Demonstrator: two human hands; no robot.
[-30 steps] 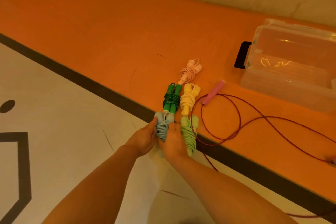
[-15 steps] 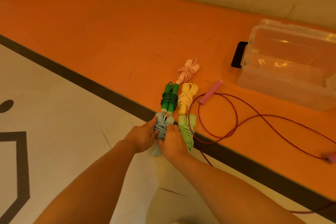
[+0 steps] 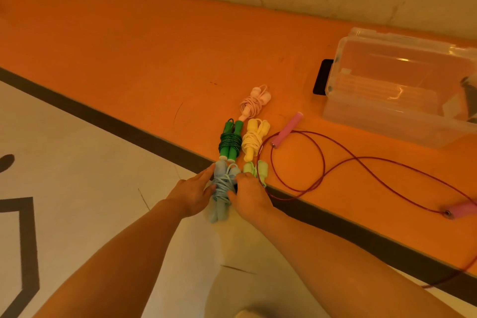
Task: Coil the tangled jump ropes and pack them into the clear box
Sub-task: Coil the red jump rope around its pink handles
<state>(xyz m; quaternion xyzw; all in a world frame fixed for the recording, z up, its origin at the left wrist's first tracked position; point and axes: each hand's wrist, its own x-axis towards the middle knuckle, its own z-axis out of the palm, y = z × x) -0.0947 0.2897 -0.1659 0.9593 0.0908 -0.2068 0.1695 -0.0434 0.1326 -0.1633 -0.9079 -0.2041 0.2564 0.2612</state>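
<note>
Both hands (image 3: 192,192) (image 3: 249,195) flank the coiled blue rope (image 3: 222,188).

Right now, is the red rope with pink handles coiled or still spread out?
Spread out. The red rope lies in loose loops across the orange floor, its two pink handles far apart, unlike the wrapped bundles beside it.
</note>
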